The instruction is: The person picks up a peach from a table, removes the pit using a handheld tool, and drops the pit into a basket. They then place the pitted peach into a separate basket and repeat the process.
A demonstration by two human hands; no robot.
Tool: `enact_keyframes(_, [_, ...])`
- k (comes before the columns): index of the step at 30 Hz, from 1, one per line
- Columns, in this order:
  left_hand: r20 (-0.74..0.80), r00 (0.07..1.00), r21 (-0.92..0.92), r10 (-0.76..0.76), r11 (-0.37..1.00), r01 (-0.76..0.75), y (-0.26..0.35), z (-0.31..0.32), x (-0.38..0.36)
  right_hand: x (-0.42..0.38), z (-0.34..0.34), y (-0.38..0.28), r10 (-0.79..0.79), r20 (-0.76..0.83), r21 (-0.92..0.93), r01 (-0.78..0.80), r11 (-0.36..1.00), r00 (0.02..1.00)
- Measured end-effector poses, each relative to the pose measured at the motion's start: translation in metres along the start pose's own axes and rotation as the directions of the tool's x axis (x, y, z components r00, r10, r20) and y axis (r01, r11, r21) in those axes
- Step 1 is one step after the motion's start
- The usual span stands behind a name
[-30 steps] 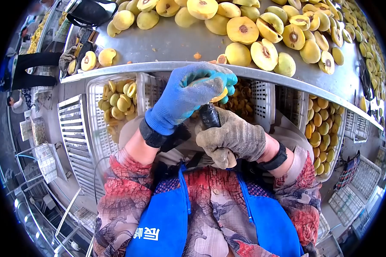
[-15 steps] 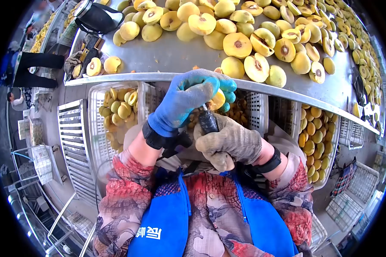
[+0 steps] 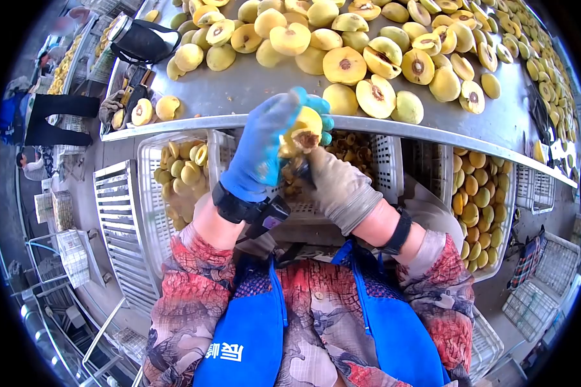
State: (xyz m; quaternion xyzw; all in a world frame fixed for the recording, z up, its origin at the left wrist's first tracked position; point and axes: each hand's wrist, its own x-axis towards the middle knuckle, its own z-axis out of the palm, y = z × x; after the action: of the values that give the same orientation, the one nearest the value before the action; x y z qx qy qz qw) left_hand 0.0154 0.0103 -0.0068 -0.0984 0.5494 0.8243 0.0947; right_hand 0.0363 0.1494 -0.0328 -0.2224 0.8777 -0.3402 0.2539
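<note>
The left hand (image 3: 257,147) grasps a cut yellow fruit (image 3: 308,120) — the right hand (image 3: 340,186) grips a blurred dark tool (image 3: 297,169).

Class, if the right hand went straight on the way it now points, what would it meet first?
Probably the yellow fruit in the left hand, ahead of the right hand; any gap or contact is unclear.
</note>
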Motion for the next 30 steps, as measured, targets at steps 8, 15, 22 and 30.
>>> enact_keyframes(8, [-0.073,0.997,-0.14,0.028,0.989,-0.038,0.024,-0.008,-0.005,-0.012,-0.014,0.0,-0.063,0.153,-0.333,0.112,0.936,0.986])
enact_keyframes(15, [-0.272,0.934,0.322,0.233,0.936,-0.14,0.055,-0.093,-0.058,-0.019,-0.024,0.004,-0.162,0.152,-0.442,0.214,0.871,0.975])
enact_keyframes(22, [0.29,0.858,0.939,0.423,-0.297,-0.171,0.088,-0.157,-0.049,-0.021,-0.015,0.004,-0.158,0.221,-0.452,0.245,0.858,0.962])
enact_keyframes(30, [-0.065,0.952,0.986,0.299,-0.128,0.108,0.059,-0.039,0.129,-0.009,-0.018,0.007,-0.134,0.152,-0.278,0.172,0.945,0.979])
